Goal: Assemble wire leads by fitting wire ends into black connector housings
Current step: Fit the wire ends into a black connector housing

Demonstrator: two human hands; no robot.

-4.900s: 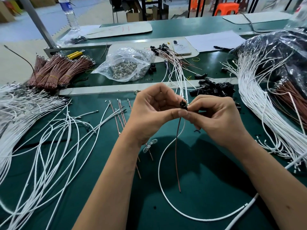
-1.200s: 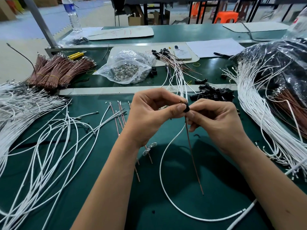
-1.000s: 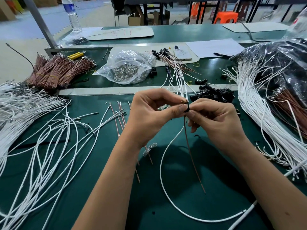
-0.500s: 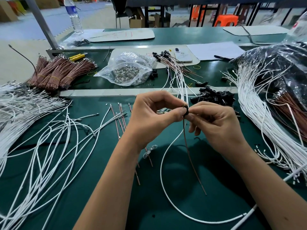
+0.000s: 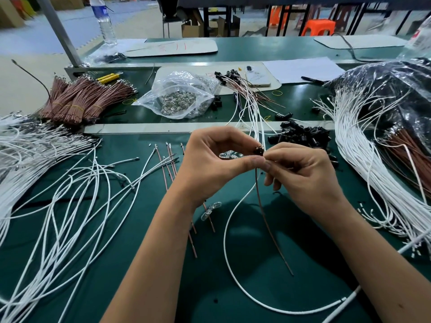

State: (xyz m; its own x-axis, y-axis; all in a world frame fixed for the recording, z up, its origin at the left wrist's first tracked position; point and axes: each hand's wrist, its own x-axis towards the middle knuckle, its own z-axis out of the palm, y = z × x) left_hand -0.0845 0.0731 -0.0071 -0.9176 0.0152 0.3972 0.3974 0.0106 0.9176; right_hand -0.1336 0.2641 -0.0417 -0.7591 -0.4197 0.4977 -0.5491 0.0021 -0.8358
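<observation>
Still pinching small black housing [image 5: 259, 150] between left hands [image 5: 214, 164] and right hands [image 5: 300, 173]; thin brown wire [image 5: 268, 220] swung slightly, dangling below.

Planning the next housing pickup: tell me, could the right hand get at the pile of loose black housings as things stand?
Probably yes. The pile of black housings lies just beyond the right hand, with nothing between them, but that hand now pinches the connector and would have to let go first.

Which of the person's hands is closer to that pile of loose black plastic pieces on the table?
The right hand. It sits just in front of the pile of black pieces, almost beside it. The left hand is farther off, on the other side of the right hand.
</observation>
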